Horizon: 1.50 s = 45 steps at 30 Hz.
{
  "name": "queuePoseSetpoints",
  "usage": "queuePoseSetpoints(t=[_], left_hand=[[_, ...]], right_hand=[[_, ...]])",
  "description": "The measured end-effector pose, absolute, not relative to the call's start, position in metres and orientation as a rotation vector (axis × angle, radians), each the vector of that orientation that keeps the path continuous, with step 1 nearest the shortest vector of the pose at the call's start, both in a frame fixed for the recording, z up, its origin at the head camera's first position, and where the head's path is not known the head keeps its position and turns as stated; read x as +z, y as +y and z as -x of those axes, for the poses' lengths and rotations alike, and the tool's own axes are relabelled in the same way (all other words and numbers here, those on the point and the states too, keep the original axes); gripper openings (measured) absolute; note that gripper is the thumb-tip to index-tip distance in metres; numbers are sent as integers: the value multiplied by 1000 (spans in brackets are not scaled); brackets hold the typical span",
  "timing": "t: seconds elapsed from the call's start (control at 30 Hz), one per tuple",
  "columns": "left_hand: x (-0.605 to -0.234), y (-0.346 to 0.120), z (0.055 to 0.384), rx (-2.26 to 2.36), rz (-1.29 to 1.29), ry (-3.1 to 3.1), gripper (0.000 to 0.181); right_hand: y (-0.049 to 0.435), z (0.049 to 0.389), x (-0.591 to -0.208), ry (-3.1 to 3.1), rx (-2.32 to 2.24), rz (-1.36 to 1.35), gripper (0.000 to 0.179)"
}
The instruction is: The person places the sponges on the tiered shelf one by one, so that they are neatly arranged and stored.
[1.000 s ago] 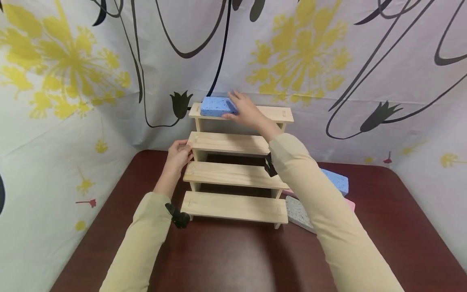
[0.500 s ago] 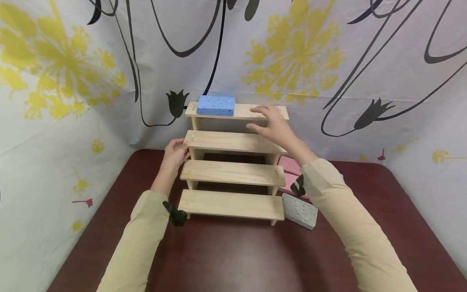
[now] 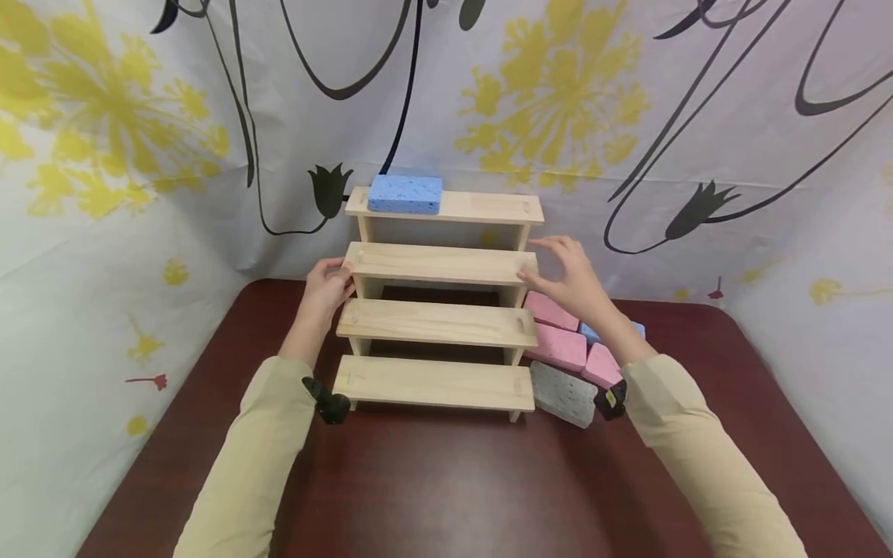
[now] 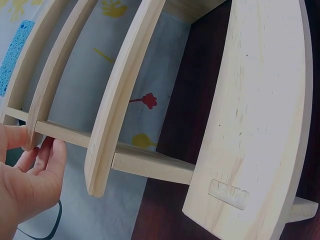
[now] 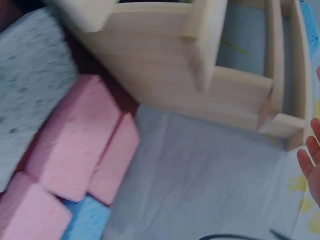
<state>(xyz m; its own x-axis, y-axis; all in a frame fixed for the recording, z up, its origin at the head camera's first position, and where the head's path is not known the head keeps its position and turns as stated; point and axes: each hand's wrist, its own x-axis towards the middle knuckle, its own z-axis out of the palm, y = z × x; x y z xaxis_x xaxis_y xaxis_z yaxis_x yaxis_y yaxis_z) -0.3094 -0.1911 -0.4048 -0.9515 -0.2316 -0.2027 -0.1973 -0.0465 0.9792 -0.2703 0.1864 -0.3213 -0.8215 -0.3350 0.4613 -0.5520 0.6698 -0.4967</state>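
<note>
A four-tier wooden step shelf (image 3: 436,319) stands on the dark red table. On the left part of its top tier lies a blue sponge (image 3: 405,195). My left hand (image 3: 325,293) pinches the left end of the second tier from the top, with thumb above and fingers below in the left wrist view. Beside the right end of that same tier is my right hand (image 3: 575,280), holding nothing, thumb and fingers spread apart. In the right wrist view only some fingers (image 5: 312,150) show at the right edge.
Right of the shelf lie several pink sponges (image 3: 556,346), a grey sponge (image 3: 562,394) and a blue sponge partly hidden by the right wrist. A flower-patterned white cloth (image 3: 446,93) hangs behind and beside the table (image 3: 432,480).
My right hand has let go of the blue sponge on the top tier and moved right and down to the second tier's right end. The left hand keeps its grip on the shelf.
</note>
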Motion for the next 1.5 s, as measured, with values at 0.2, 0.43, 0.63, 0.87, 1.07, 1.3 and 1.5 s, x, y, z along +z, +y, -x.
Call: queuePoseSetpoints(t=[0.2,0.43,0.63,0.87,1.07,1.3,1.5], left_hand=[[-449,-209,342,-2248,-489,-2093,44],[-469,-219,358,-2206,-418,-2103,57],[-467,-217,358,-2214,-426,-2100,56],[-431,-203,337,-2291,-477,-2053,42],[-409,-194,317,-2230,-493,-2128,42],[-437,-206,336,-2289,-481,-2060,41],[-425,-202,329,-2323,-507,-2046,39]], right_hand=[[214,256,-344,-2654,932,-580,54],[255,243,-378,-2841,918,-390,61],[290,229,-407,-2930,933,-282,65],[322,215,-427,-3027,932,-252,65],[340,205,-443,-3108,792,-193,75],[347,201,-452,-3201,767,-88,87],[351,202,-451,-3221,779,-110,91]])
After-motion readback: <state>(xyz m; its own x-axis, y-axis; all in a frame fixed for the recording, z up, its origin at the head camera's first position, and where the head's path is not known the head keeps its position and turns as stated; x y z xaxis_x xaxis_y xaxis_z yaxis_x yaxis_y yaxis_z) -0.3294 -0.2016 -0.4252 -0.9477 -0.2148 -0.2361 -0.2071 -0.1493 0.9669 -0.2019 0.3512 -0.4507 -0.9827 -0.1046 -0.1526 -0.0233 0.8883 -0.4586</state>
